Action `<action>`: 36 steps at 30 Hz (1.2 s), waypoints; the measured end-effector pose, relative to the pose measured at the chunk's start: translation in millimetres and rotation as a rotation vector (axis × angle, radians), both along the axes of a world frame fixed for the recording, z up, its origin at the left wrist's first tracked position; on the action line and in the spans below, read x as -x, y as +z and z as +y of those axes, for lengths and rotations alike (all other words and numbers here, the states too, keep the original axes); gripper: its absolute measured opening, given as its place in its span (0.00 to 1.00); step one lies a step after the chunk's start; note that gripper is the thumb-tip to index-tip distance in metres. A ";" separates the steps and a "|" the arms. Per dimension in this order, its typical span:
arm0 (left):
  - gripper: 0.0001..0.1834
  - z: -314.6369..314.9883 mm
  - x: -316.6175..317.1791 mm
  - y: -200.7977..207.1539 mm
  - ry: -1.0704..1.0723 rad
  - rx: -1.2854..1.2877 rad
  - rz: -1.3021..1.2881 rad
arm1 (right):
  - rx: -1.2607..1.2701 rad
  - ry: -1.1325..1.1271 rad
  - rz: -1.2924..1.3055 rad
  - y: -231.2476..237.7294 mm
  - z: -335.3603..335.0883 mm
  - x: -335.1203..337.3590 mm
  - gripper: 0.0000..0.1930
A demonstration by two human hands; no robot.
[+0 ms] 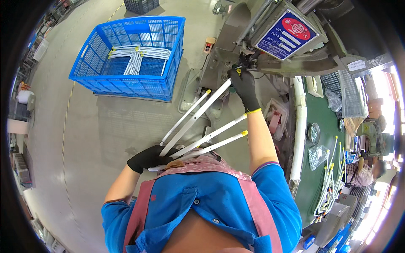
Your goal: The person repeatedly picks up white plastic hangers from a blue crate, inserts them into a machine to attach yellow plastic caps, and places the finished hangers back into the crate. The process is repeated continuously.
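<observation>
In mid-frame, white tubes (199,114) slant upward; my left hand (147,158) curls closed around their lower ends, my right hand (245,89) pinches one's upper end beside the grey machine (303,65). I'm seemingly positioning that end; the next move calls for steady alignment.

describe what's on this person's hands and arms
The left hand and right hand both wear close-fitting, dark, nearly black gloves; a thin yellow edge shows at the right cuff. The arms are bare from the gloves to short blue sleeves with narrow coloured trim at the hems.
</observation>
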State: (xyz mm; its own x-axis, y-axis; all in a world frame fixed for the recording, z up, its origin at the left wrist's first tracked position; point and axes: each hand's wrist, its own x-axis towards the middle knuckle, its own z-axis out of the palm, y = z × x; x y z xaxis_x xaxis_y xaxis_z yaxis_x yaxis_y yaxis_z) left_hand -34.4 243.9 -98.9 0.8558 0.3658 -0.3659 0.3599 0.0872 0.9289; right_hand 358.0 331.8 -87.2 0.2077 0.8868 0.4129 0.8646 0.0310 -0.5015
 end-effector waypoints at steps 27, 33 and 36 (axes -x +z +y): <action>0.26 -0.5 5.8 -12.4 0.094 0.050 -0.030 | 0.106 -0.027 0.484 -48.4 -23.4 -6.5 0.26; 0.26 3.3 5.7 -5.1 0.078 0.089 -0.001 | 0.180 -0.256 0.709 -63.8 -75.7 -12.5 0.20; 0.25 3.4 4.2 -2.4 0.113 0.203 0.011 | 0.156 -0.240 0.821 -66.3 -80.4 -16.9 0.18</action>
State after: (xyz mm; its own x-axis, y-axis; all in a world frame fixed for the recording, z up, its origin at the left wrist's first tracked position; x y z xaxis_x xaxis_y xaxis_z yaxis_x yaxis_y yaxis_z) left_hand -38.5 247.3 -101.3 0.8094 0.3765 -0.4506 0.3471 0.3121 0.8844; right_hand 374.9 251.4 -153.5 0.5750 0.8150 -0.0718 0.2023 -0.2267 -0.9527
